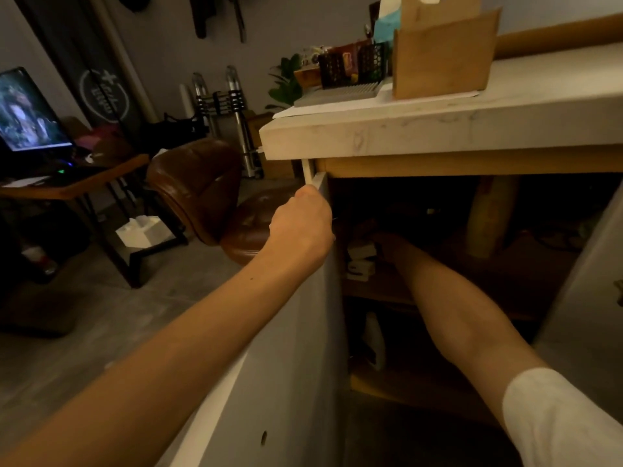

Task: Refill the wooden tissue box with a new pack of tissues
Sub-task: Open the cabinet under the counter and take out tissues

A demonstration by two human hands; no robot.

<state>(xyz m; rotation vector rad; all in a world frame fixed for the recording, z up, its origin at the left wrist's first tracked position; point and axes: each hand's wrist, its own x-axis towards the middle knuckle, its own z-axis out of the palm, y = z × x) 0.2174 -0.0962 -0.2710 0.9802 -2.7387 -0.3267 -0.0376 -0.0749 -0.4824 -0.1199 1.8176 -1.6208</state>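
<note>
The wooden tissue box (443,59) stands on the white marble counter (438,129) at the upper right, with a white tissue showing at its top. My left hand (303,224) grips the top edge of the open white cabinet door (286,348) below the counter. My right hand (387,244) reaches deep into the dark cabinet, at the middle shelf, next to stacked white packs (360,261). The dark hides its fingers, so I cannot tell whether it holds anything.
A second white door (586,298) stands open at the right. A brown leather chair (209,193) sits just left of the cabinet. A dish rack and snack packets (350,75) crowd the counter's left end. A desk with a lit screen (30,109) is far left.
</note>
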